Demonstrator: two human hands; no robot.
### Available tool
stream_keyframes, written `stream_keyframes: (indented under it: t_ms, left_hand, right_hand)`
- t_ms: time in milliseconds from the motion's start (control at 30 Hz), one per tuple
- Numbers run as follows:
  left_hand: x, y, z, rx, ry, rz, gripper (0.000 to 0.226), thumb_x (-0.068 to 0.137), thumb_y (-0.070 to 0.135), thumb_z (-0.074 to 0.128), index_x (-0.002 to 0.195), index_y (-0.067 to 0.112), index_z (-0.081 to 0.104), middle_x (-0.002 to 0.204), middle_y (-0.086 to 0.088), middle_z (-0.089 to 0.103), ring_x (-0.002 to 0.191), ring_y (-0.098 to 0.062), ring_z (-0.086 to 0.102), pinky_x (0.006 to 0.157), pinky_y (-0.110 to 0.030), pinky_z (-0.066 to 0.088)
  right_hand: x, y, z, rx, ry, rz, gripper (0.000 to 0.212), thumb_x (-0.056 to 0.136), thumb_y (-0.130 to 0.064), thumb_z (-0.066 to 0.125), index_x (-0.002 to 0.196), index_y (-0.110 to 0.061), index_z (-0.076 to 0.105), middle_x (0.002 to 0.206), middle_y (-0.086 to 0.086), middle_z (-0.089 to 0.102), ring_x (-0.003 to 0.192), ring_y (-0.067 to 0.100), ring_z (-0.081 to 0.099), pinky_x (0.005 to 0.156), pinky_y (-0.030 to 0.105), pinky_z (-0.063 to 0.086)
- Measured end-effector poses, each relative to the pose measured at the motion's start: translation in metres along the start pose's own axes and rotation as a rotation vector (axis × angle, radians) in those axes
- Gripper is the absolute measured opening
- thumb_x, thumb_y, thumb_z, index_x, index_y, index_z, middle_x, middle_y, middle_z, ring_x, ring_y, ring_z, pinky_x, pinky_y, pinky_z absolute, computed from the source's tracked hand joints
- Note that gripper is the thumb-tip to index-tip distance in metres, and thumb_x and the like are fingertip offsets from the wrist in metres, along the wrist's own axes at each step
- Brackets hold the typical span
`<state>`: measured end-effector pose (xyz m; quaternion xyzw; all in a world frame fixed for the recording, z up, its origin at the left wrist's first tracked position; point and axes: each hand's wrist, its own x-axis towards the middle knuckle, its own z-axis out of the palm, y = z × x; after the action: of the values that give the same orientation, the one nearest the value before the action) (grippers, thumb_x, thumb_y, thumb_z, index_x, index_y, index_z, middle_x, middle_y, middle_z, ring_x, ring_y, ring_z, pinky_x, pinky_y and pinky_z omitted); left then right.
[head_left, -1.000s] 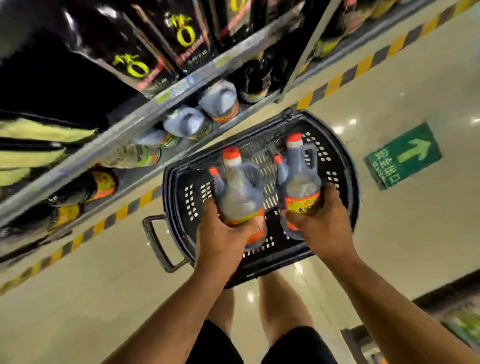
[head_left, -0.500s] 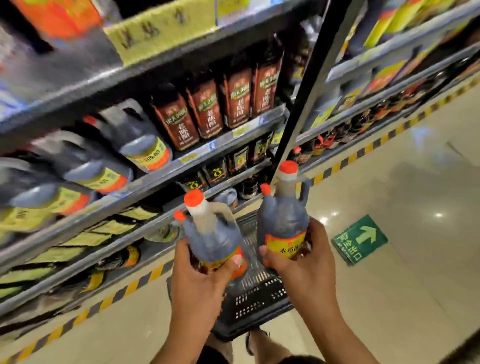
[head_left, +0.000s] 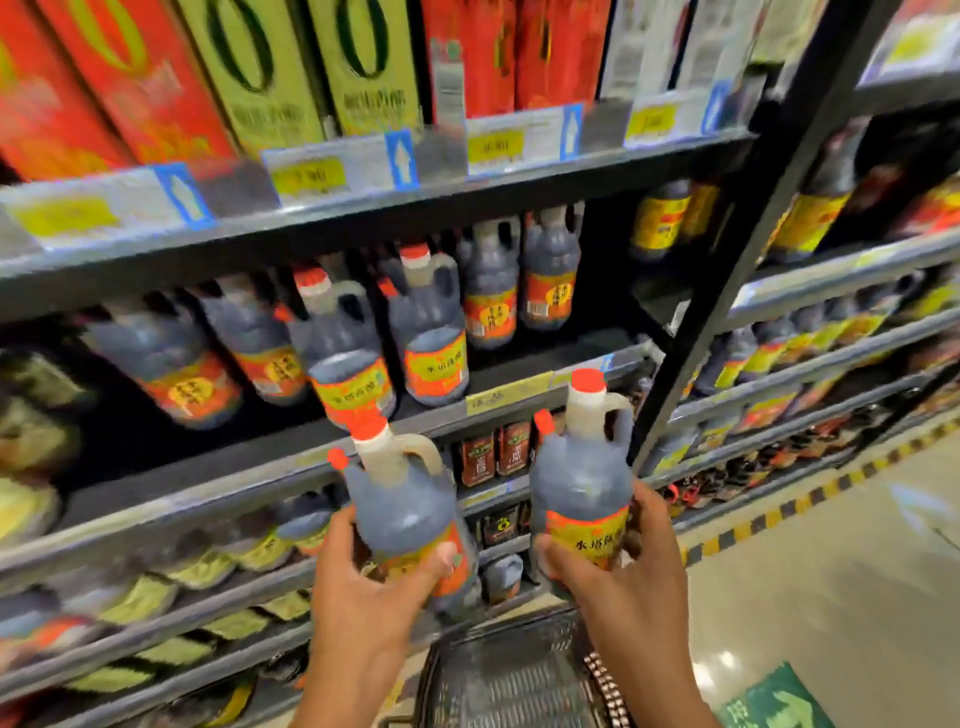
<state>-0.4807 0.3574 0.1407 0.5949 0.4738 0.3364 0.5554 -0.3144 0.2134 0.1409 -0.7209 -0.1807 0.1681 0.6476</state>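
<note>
While both bottles stand upright before the shelf (head_left: 156, 509), L hand (head_left: 363, 587) curled round left bottle (head_left: 405, 499) low on its body, R hand (head_left: 623, 587) gripping right bottle (head_left: 582, 483) at label, basket (head_left: 509, 675) just below, approx. between forearms.

Setting: retail shop, grocery aisle. Tiered metal shelving (head_left: 363, 221) is fitted along its front edges with yellow price labels (head_left: 306, 176) and blue arrow tags (head_left: 401, 158). Identical red-capped bottles of dark liquid (head_left: 434, 332) are stocked in rows; boxed goods (head_left: 254, 67) are ranged above. A black shopping basket (head_left: 514, 675) is seen below. The polished floor (head_left: 831, 582) is marked with yellow-black striped tape (head_left: 779, 513) and a green arrow sign (head_left: 774, 701).
</note>
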Motion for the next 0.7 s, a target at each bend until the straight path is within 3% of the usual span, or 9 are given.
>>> stream_keyframes:
  t_ms: [100,200,333,433,533,700]
  left_hand:
    - [0.005,0.028,-0.019,0.007,0.011,0.04,0.061,0.069,0.015,0.098,0.115,0.036,0.064,0.104,0.016,0.077,0.091,-0.004,0.074,0.074,-0.032,0.063]
    - [0.014,0.052,-0.04,0.025,0.017,0.062,0.065,0.069,0.029,0.098,0.123,0.039,0.063,0.113,0.019,0.075,0.096,-0.002,0.073,0.082,-0.037,0.06]
    - [0.027,0.071,-0.068,0.073,0.038,0.089,0.061,0.07,0.035,0.098,0.12,0.036,0.062,0.114,0.013,0.073,0.099,-0.012,0.072,0.083,-0.044,0.06]
    - [0.037,0.079,-0.089,0.105,0.052,0.079,0.054,0.072,0.035,0.096,0.112,0.039,0.06,0.109,0.012,0.072,0.095,-0.013,0.071,0.076,-0.038,0.058]
    - [0.052,0.083,-0.109,0.129,0.082,0.032,0.057,0.07,0.043,0.096,0.114,0.038,0.06,0.11,0.011,0.072,0.097,-0.017,0.072,0.082,-0.046,0.061]
    - [0.08,0.085,-0.136,0.178,0.163,-0.004,0.058,0.071,0.05,0.094,0.114,0.03,0.061,0.108,0.004,0.073,0.093,-0.023,0.072,0.085,-0.054,0.062]
  right_hand:
    - [0.002,-0.03,0.016,0.014,-0.026,-0.052,0.082,0.068,-0.017,0.1,0.134,-0.044,0.058,0.116,-0.025,0.072,0.097,0.001,0.074,0.078,0.029,0.06]
    - [0.002,-0.053,0.032,0.019,-0.036,-0.077,0.082,0.071,-0.023,0.099,0.135,-0.049,0.054,0.117,-0.031,0.067,0.1,-0.005,0.068,0.075,0.02,0.058]
    - [0.005,-0.071,0.053,-0.002,-0.048,-0.061,0.089,0.073,-0.037,0.097,0.147,-0.047,0.049,0.135,-0.017,0.064,0.115,0.013,0.067,0.095,0.042,0.058]
    - [0.011,-0.083,0.062,-0.035,-0.064,-0.052,0.076,0.077,-0.037,0.094,0.138,-0.052,0.052,0.117,-0.027,0.068,0.1,0.001,0.069,0.089,0.037,0.058]
    - [0.027,-0.093,0.068,-0.126,-0.124,-0.089,0.055,0.082,-0.037,0.091,0.121,-0.057,0.057,0.101,-0.032,0.069,0.088,-0.005,0.069,0.076,0.03,0.058]
    - [0.073,-0.103,0.069,-0.276,-0.115,-0.108,0.032,0.084,-0.041,0.089,0.105,-0.044,0.065,0.09,-0.012,0.073,0.08,0.004,0.07,0.076,0.041,0.058]
